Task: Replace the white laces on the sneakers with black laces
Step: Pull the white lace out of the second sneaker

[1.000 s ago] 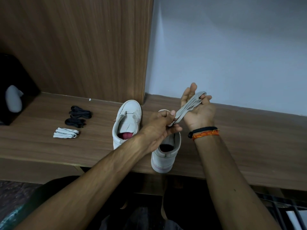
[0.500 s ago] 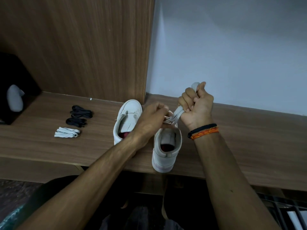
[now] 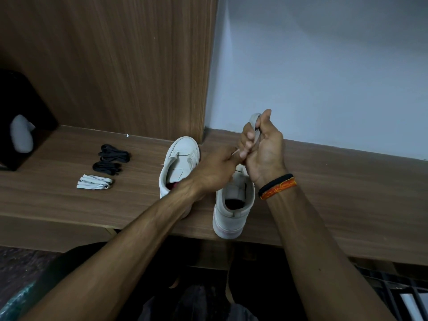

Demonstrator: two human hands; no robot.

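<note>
Both sneakers [image 3: 234,200] unlaced, my right hand [image 3: 265,149] grips 2nd white lace [image 3: 254,129] bundled, left hand [image 3: 217,167] pinches its tail; 1st white bundle [image 3: 93,182] + black laces [image 3: 111,159] at 9 o'clock, relacing still to do

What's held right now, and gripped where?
Both hands hold one folded white lace. The right hand grips the folded bundle around its middle; the left hand pinches its loose lower end.
</note>
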